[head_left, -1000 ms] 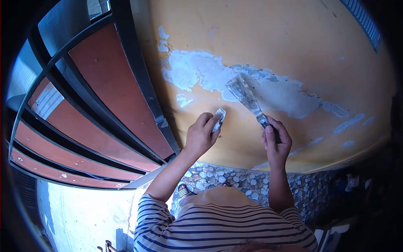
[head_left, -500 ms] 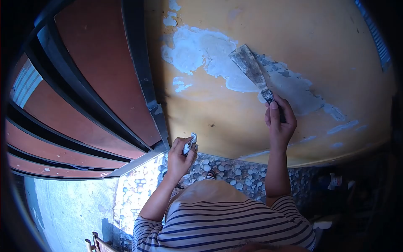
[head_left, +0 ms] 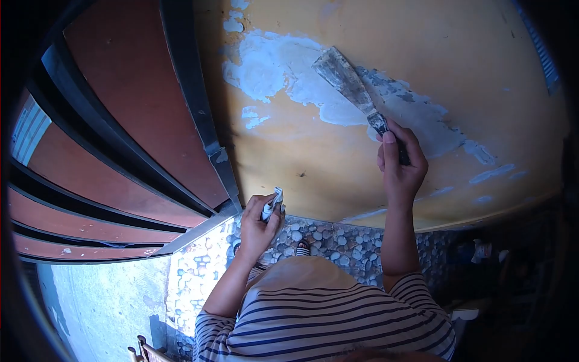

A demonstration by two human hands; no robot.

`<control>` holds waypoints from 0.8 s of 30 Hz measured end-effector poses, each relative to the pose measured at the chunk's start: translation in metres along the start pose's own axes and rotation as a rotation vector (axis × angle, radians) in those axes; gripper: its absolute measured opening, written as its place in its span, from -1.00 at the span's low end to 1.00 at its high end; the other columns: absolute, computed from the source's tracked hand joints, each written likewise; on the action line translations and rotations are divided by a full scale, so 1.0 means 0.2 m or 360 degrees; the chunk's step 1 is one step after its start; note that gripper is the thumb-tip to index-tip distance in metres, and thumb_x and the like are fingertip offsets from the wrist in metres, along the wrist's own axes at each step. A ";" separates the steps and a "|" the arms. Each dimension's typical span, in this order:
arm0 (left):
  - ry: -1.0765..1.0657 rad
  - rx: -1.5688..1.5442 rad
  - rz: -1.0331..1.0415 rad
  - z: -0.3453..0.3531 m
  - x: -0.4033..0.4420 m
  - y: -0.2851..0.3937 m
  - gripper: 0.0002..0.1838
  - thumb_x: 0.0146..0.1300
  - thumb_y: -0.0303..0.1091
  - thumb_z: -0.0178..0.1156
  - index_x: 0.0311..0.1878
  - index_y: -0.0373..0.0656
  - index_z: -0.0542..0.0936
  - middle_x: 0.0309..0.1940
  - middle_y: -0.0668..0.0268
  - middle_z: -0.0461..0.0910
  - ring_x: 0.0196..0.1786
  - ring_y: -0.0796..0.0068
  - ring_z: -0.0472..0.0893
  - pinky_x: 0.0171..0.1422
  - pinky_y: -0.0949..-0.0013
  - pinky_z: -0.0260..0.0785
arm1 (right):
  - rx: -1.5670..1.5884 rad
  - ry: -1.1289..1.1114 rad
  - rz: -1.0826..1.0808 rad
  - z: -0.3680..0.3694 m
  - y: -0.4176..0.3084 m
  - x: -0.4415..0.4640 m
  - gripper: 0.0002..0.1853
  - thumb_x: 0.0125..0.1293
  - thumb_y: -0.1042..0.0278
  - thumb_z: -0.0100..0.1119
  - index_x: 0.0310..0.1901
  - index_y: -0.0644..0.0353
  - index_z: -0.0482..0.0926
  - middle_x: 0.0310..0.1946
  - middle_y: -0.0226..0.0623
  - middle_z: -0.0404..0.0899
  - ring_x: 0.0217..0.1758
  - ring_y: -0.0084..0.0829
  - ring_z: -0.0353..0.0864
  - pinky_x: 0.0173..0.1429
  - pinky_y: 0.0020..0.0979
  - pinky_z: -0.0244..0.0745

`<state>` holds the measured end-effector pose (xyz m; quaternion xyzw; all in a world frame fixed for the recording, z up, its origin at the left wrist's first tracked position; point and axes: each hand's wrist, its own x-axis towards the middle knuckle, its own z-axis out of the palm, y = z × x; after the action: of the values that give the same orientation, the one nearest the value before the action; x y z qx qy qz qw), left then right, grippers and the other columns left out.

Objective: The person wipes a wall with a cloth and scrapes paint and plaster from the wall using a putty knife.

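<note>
My right hand (head_left: 405, 158) is closed round the dark handle of a putty knife (head_left: 350, 81), its worn, smeared blade angled up and left over the wall. Behind the blade, a long patch of whitish filler (head_left: 338, 105) spreads across the yellow wall (head_left: 289, 145), with rough grey spots on its upper right side. Whether the blade touches the filler I cannot tell. Lower left, my left hand (head_left: 259, 223) is closed on a small white-smeared object (head_left: 272, 205), mostly hidden by the fingers. That hand is near the wall's lower edge.
Reddish-brown panels with a dark frame (head_left: 208, 130) stand along the left. Below the wall lies a pebbled floor (head_left: 338, 241), beside a paler concrete floor (head_left: 102, 301). A wooden piece of furniture (head_left: 145, 350) shows at the bottom left. Shadowed items lie at the right.
The view has shifted a little, so the wall appears further left and higher. My right hand and the putty knife have moved slightly upward. The left hand keeps its grip.
</note>
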<state>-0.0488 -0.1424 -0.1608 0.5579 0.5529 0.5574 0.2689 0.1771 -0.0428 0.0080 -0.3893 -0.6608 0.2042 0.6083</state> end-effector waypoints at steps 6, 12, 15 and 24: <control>0.0036 -0.0025 -0.0033 0.00 0.00 -0.01 -0.70 0.21 -0.47 0.28 0.03 -0.28 0.65 -0.25 0.11 0.58 -0.20 0.17 0.62 -0.02 0.29 0.47 | -0.0050 0.0036 -0.0023 -0.03 0.02 -0.02 -0.78 0.43 0.52 0.20 0.07 0.28 0.63 -0.33 -0.40 0.60 -0.52 -0.73 0.42 -0.47 -0.61 0.34; 0.0026 0.0022 0.0005 0.00 0.01 -0.01 -0.70 0.21 -0.46 0.28 0.02 -0.27 0.65 -0.26 0.11 0.58 -0.23 0.15 0.62 -0.05 0.28 0.46 | -0.0118 0.0024 -0.0086 -0.01 0.00 -0.01 -0.79 0.42 0.54 0.20 0.05 0.27 0.64 -0.34 -0.41 0.59 -0.52 -0.73 0.42 -0.46 -0.62 0.33; 0.0050 -0.0004 -0.0006 0.00 0.01 -0.01 -0.70 0.21 -0.46 0.28 0.02 -0.27 0.65 -0.27 0.10 0.58 -0.23 0.14 0.62 -0.06 0.27 0.46 | -0.0103 0.0047 -0.0031 -0.03 0.02 -0.01 -0.78 0.41 0.54 0.21 0.06 0.27 0.64 -0.34 -0.41 0.59 -0.52 -0.72 0.42 -0.45 -0.61 0.33; 0.0037 -0.0007 0.0040 0.00 0.02 0.00 -0.70 0.20 -0.47 0.28 0.03 -0.27 0.64 -0.28 0.10 0.57 -0.24 0.15 0.62 -0.07 0.27 0.47 | -0.0084 0.0037 -0.0050 -0.05 0.01 0.01 -0.79 0.41 0.54 0.22 0.04 0.27 0.65 -0.33 -0.43 0.59 -0.52 -0.74 0.40 -0.47 -0.63 0.33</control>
<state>-0.0505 -0.1391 -0.1599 0.5577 0.5477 0.5683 0.2568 0.1867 -0.0428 0.0094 -0.3971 -0.6649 0.1725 0.6086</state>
